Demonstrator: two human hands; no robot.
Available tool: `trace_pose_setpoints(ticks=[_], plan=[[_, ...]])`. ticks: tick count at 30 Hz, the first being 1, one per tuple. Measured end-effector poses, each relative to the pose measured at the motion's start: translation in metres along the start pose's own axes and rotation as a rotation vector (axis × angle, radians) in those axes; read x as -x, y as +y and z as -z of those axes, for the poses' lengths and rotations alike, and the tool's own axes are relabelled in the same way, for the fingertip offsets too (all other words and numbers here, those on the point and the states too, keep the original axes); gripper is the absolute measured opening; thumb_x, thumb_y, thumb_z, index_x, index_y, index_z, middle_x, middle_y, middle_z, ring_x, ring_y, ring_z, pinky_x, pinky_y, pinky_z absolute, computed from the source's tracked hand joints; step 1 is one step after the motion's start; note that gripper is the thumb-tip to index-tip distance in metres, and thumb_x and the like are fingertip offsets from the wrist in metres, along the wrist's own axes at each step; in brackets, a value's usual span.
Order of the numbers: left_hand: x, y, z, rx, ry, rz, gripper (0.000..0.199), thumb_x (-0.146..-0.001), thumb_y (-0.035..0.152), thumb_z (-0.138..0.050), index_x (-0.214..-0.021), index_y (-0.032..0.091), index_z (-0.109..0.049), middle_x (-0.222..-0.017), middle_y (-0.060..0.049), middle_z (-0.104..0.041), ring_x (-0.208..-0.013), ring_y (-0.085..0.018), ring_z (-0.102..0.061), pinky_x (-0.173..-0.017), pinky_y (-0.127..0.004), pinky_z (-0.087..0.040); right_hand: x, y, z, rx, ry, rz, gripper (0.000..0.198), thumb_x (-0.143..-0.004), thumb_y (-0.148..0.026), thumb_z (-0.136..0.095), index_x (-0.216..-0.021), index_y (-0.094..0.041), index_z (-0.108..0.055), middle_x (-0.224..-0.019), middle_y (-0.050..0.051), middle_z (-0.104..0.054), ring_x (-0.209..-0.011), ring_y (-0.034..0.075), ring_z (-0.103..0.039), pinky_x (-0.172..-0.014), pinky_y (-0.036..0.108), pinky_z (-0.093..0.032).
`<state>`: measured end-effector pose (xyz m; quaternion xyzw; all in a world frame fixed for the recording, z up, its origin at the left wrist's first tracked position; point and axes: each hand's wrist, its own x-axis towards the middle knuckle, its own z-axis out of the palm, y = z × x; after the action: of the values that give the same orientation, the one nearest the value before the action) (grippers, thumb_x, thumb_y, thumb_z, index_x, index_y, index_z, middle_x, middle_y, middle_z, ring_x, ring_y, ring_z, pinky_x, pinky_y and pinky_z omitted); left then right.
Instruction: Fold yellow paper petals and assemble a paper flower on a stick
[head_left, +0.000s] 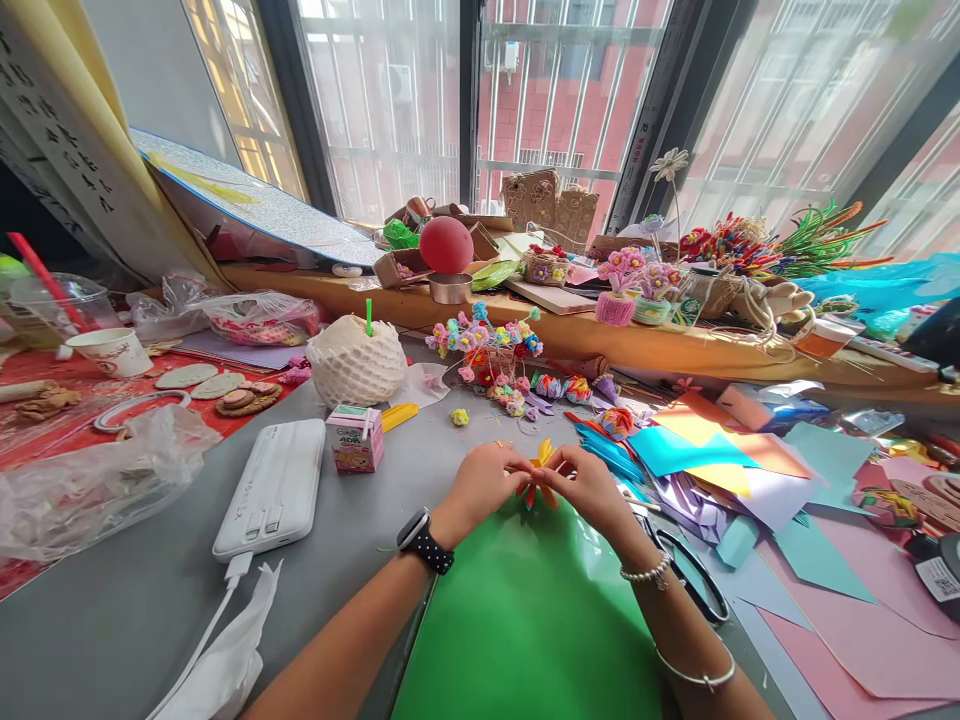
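- Far to the left of the left hand, a white paper cup [110,352] stands on a red covering [169,372].
- Nearer that hand, still on its left, a white power bank [270,485] lies with a cable [202,645] plugged in.
- Next, a pink drink carton [355,438] stands upright in front of a white round thing in foam netting [356,365], with a green straw in its top.
- The left hand [487,478] has thumb and fingers closed in a pinch on the near-left side of a small orange-yellow flower [550,496].
- Beyond both hands stands a cluster of small colourful flowers [491,340].
- Below the hands spreads a glossy green sheet [525,620].
- The orange-yellow flower is held between the two hands, over the sheet's far edge. It looks like paper: probably very light, thin and easily creased. Its centre or petal bases seem the safest hold, with a light fingertip pinch; squeezing the tips could bend them.
- The right hand [589,485] pinches the flower's right side, fingers curled.
- Just right of the right forearm lie black-handled scissors [718,605].
- Farther right, coloured paper sheets [840,610] overlap.
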<state>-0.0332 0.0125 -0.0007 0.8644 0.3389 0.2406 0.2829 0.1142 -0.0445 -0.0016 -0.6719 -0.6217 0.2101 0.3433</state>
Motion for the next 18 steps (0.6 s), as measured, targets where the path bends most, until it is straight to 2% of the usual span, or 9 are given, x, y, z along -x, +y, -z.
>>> trace_pose_setpoints(ticks=[5,9,11,13,15,18], plan=[[0.002,0.008,0.0,-0.12,0.074,-0.08,0.017,-0.071,0.017,-0.051,-0.075,0.023,-0.066,-0.074,0.0,-0.063,-0.075,-0.015,-0.053,-0.074,-0.029,-0.035,0.001,0.005,0.007,0.144,-0.073,-0.089,0.042,-0.068,-0.056,-0.046,-0.061,-0.015,-0.054,-0.059,0.002,-0.058,-0.052,0.013,-0.049,-0.045,0.022,-0.03],[0.004,0.012,-0.001,-0.159,0.103,-0.111,0.015,-0.072,0.018,-0.052,-0.074,0.023,-0.066,-0.073,-0.001,-0.062,-0.076,-0.016,-0.053,-0.076,-0.033,-0.035,0.0,0.007,0.01,0.076,-0.251,-0.058,0.051,-0.076,-0.054,-0.034,-0.053,-0.016,-0.059,-0.055,0.001,-0.059,-0.047,0.01,-0.046,-0.047,0.022,-0.03],[0.003,0.012,0.002,-0.122,0.119,-0.125,0.013,-0.071,0.018,-0.053,-0.073,0.022,-0.065,-0.075,-0.002,-0.061,-0.078,-0.017,-0.053,-0.077,-0.033,-0.036,-0.001,0.007,0.011,0.041,-0.247,-0.041,0.051,-0.076,-0.054,-0.035,-0.052,-0.016,-0.06,-0.054,0.001,-0.059,-0.047,0.009,-0.046,-0.048,0.021,-0.03],[0.002,0.011,0.008,-0.029,0.192,-0.151,0.009,-0.068,0.021,-0.058,-0.075,0.021,-0.064,-0.086,-0.004,-0.059,-0.087,-0.018,-0.051,-0.08,-0.033,-0.036,-0.001,0.005,0.012,0.033,-0.198,-0.03,0.051,-0.075,-0.055,-0.037,-0.053,-0.016,-0.06,-0.053,0.001,-0.059,-0.047,0.009,-0.046,-0.048,0.021,-0.03],[-0.001,0.008,0.016,0.124,0.304,-0.149,0.02,-0.065,0.027,-0.062,-0.084,0.02,-0.062,-0.1,-0.007,-0.053,-0.097,-0.02,-0.047,-0.085,-0.033,-0.036,-0.002,0.003,0.015,0.051,-0.135,-0.013,0.05,-0.074,-0.055,-0.038,-0.053,-0.016,-0.06,-0.053,0.0,-0.057,-0.048,0.009,-0.045,-0.048,0.021,-0.03],[-0.005,0.001,0.026,0.485,0.385,0.043,0.03,-0.071,0.037,-0.053,-0.095,0.018,-0.056,-0.105,-0.007,-0.052,-0.096,-0.018,-0.049,-0.083,-0.032,-0.039,0.0,-0.001,0.018,0.131,-0.034,0.037,0.048,-0.073,-0.055,-0.04,-0.053,-0.016,-0.059,-0.052,0.0,-0.053,-0.048,0.009,-0.044,-0.046,0.021,-0.028]])
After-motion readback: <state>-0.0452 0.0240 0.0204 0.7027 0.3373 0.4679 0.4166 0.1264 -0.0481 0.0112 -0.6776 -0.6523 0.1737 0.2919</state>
